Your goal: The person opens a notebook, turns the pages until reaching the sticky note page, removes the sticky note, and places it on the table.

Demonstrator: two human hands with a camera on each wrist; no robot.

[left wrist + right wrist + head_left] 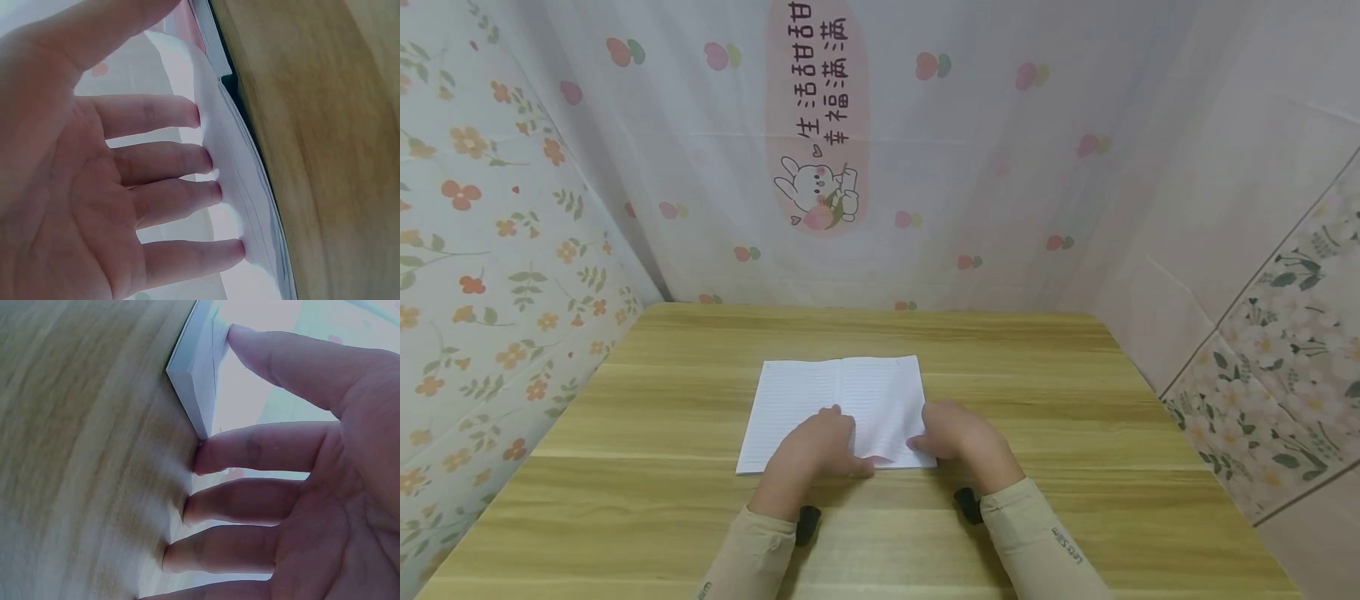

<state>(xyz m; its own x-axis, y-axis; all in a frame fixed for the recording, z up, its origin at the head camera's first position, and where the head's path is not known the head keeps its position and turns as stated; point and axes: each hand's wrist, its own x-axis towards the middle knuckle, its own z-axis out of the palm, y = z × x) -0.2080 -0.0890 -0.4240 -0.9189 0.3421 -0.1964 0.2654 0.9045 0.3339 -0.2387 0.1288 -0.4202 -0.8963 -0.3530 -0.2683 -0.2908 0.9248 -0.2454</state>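
Note:
An open notebook (790, 408) with lined white pages lies flat on the wooden table. My left hand (823, 442) is over its middle, near the fold. In the left wrist view, the fingertips (209, 159) touch the curved white paper (240, 181), fingers fairly straight. The left thumb reaches the lower edge, where a page corner (878, 459) is slightly raised. At the notebook's right edge is my right hand (958, 433). Its thumb (256, 353) touches the top page, while the other fingertips rest on the table beside the notebook's corner (187, 375).
The wooden table (1037, 375) extends around the notebook on all sides. A printed curtain (962, 167) hangs behind it, with flowered cloth (512, 275) at the left and a flowered panel (1285, 375) at the right. A small black piece (807, 525) sits by each wrist.

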